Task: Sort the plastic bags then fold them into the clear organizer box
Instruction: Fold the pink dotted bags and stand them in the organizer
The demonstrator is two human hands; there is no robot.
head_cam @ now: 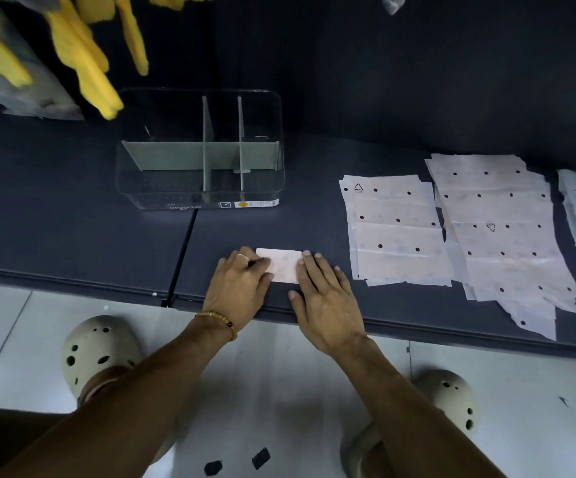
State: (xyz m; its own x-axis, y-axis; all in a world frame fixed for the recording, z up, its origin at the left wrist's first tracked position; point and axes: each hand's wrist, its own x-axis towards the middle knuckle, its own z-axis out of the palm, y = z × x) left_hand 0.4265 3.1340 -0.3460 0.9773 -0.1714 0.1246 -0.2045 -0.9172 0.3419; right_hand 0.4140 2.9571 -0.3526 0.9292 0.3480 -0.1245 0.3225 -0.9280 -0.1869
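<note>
1. Folded bag (282,264): pale pink-white.
2. Two flat bag stacks (397,229) and (502,229): pale pink, dark dots, a black triangle mark.
3. Box (199,150): clear, grey-green dividers; white label with an orange diamond.
4. Mat (73,215): dark navy.
5. Cloths (83,60): bright yellow.
6. Clogs (98,350): beige, dark holes.
7. Floor (279,391): white tiles.
8. Bracelet (218,320): amber beads.

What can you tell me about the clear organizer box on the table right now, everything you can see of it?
The clear organizer box is a rectangular bin of transparent plastic with rounded corners, standing upright and open-topped on the dark table, beyond and left of the hands. Grey-green dividers, one crosswise and two front-to-back, split it into compartments. No folded bags show inside. A label on its front wall reads "Storage box", next to a white sticker with an orange diamond. Neither hand touches it; yellow cloths hang above its left corner.
</note>
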